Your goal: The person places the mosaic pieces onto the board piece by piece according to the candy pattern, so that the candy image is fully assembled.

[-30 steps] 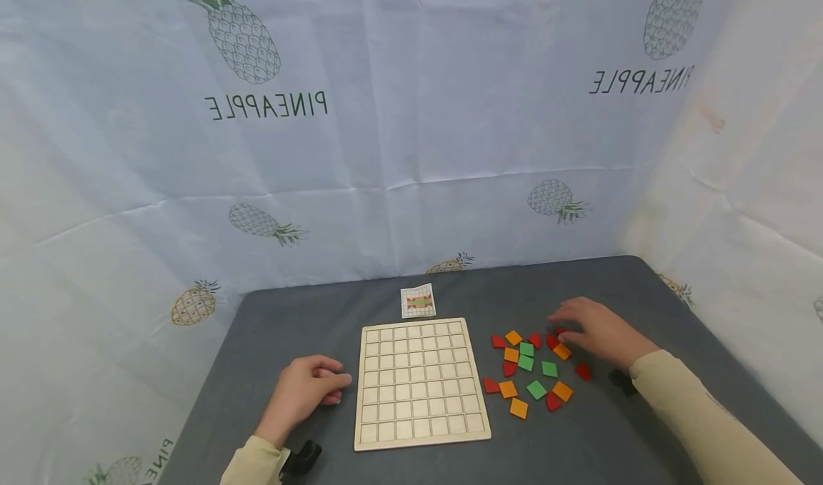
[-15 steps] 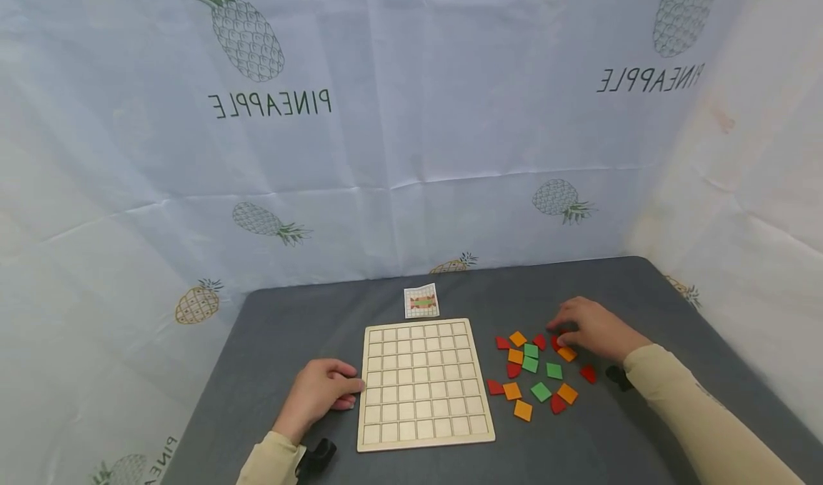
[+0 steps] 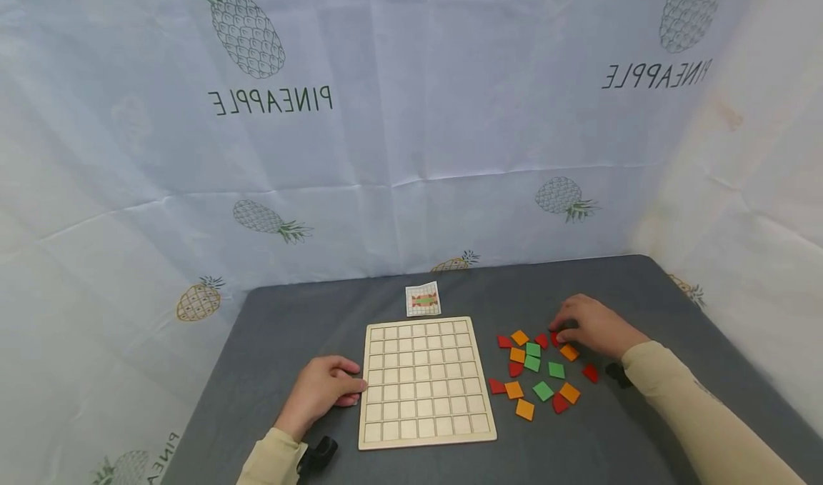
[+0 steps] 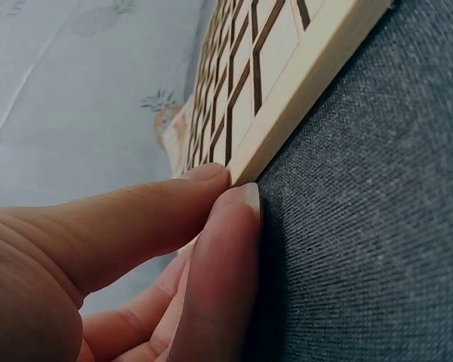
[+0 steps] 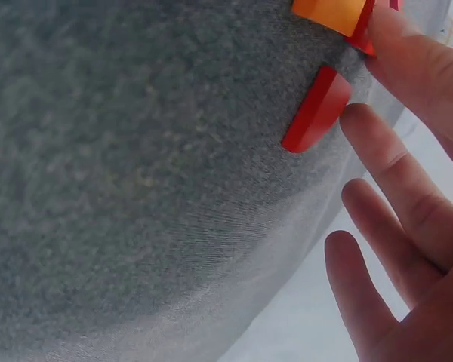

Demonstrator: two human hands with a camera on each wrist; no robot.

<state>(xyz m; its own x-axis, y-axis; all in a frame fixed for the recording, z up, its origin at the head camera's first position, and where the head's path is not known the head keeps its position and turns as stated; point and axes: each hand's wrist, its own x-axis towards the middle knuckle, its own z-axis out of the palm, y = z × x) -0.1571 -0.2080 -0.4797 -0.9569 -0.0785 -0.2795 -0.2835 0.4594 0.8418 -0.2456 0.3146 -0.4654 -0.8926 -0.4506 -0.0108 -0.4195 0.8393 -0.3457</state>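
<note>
My left hand (image 3: pixel 321 390) is at the left edge of the square wooden grid board (image 3: pixel 421 383). In the left wrist view, thumb and finger pinch the board's rim (image 4: pixel 291 94). On the right, my right hand (image 3: pixel 594 326) reaches over the far side of the scattered tiles. The right wrist view shows its thumb touching a red piece beside an orange square tile (image 5: pixel 331 13). Its forefinger tip lies against or very near another red piece with a curved side (image 5: pixel 317 111); the other fingers are loosely spread. My hand hides that second red piece from the head view.
Green tiles (image 3: pixel 543 391), orange tiles (image 3: pixel 524 409) and red pieces (image 3: pixel 590 373) lie loose right of the board. A small printed pattern card (image 3: pixel 423 300) lies behind the board on the dark cloth-covered table (image 3: pixel 308 313). Pineapple-print curtains (image 3: pixel 411 113) surround the table.
My left hand has moved right, from a small gap beside the board to its left edge. The right hand has stayed over the red pieces with little motion. The head view has shifted slightly.
</note>
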